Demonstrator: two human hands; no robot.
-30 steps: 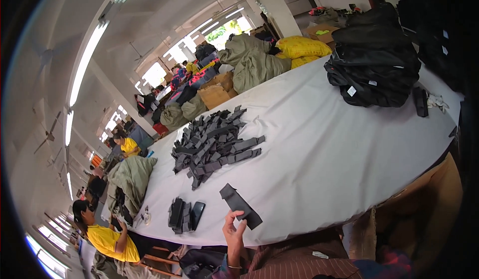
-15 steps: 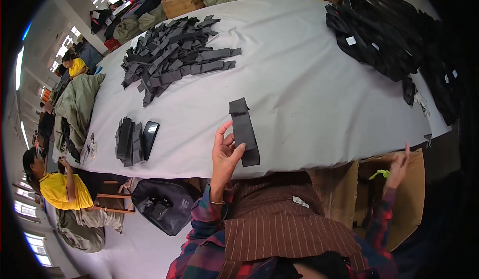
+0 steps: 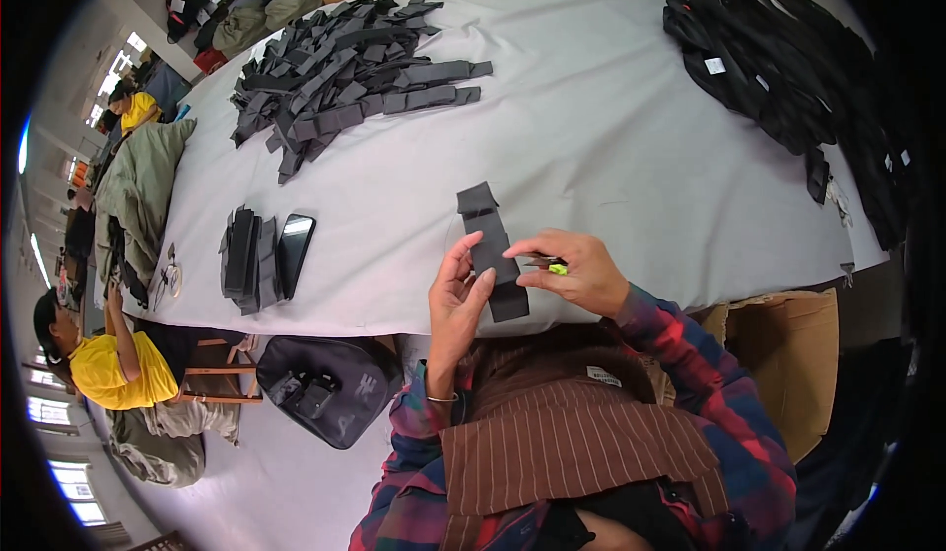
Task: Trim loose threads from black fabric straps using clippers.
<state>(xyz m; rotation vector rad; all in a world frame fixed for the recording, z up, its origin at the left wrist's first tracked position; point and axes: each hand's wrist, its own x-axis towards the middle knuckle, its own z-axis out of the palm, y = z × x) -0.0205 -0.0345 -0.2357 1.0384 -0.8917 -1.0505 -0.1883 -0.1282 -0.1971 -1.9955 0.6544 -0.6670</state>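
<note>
A dark grey fabric strip (image 3: 485,224), folded over at its top end, stands out over the near part of the table. My left hand (image 3: 455,290) pinches it between thumb and fingers along its left edge. On its other side, my right hand (image 3: 583,273) is closed on small dark thread snips (image 3: 538,259) tagged with yellow-green. The snips' tip points at the strip's right edge; whether it touches the cloth, I cannot tell. Farther off lies a loose heap of similar grey strips (image 3: 340,73), and a neat stack of strips (image 3: 246,263) rests at left.
Beside the stack is a black phone (image 3: 296,253). Black items with white tags (image 3: 759,68) pile up at far right. Below the table edge stand an open cardboard box (image 3: 783,354) and a black bag (image 3: 330,393). A person in yellow (image 3: 128,369) works at left.
My right hand has come up from over the cardboard box to the strip, with the yellow-green tagged snips in it. The left hand still holds the strip.
</note>
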